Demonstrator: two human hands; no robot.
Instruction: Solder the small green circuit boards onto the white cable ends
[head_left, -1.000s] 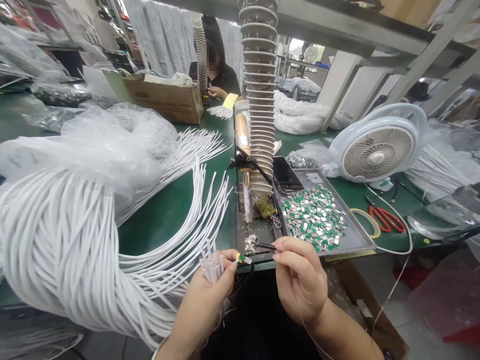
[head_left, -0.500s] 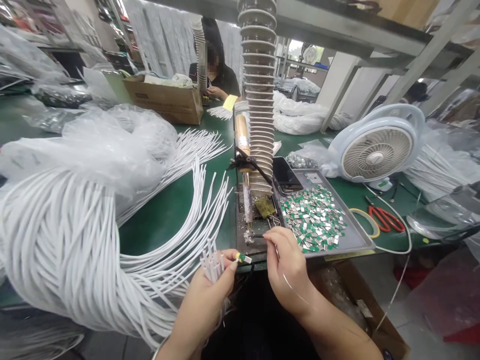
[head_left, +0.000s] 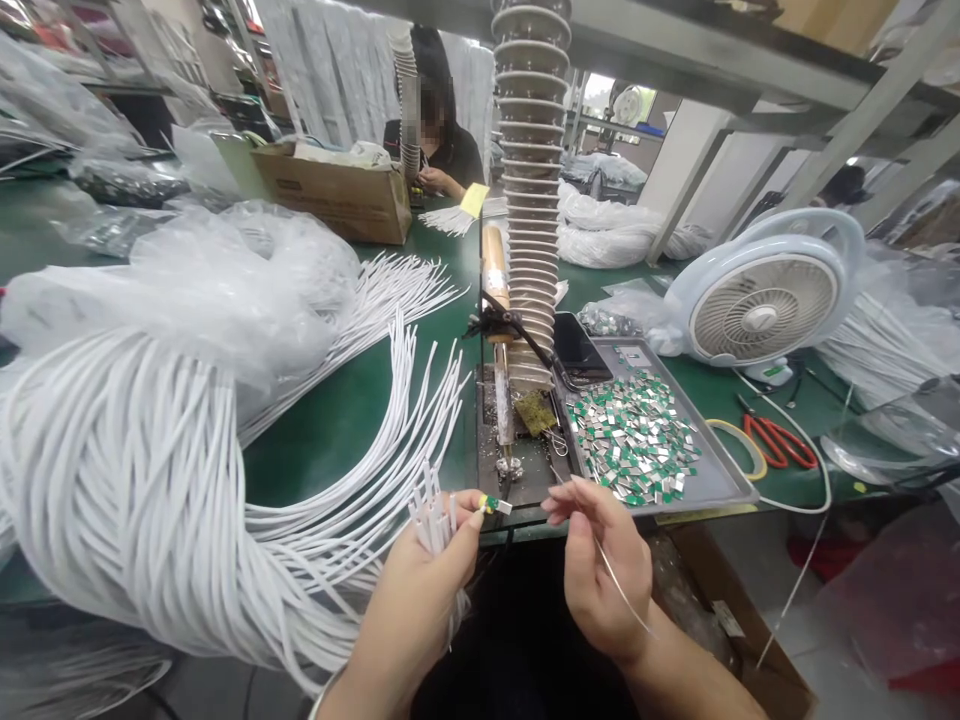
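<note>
My left hand (head_left: 431,570) is closed around several white cables (head_left: 431,515), their cut ends pointing up. Between its thumb and forefinger it pinches a small connector (head_left: 496,505) with a green board and a silver metal end. My right hand (head_left: 607,570), fingers loosely curled, has a thin solder wire (head_left: 621,580) running through it and back over the wrist. It is to the right of the connector, apart from it. Beyond both hands a soldering iron (head_left: 502,395) is clamped tip down, with greyish residue around the tip. A yellowish sponge (head_left: 535,411) lies beside it.
Many loose connectors fill a grey tray (head_left: 724,470), with a phone (head_left: 579,345) at its back. A ribbed duct (head_left: 531,200) hangs behind the iron. Right stand a fan (head_left: 765,300), tape roll (head_left: 739,450) and red-handled pliers (head_left: 780,442). A big cable bundle (head_left: 135,480) covers the left. A person (head_left: 442,140) sits opposite.
My right hand has drawn back from the iron's tip toward me and to the right, its fingers loosening. My left hand has shifted slightly right and up with the connector. The view has moved slightly.
</note>
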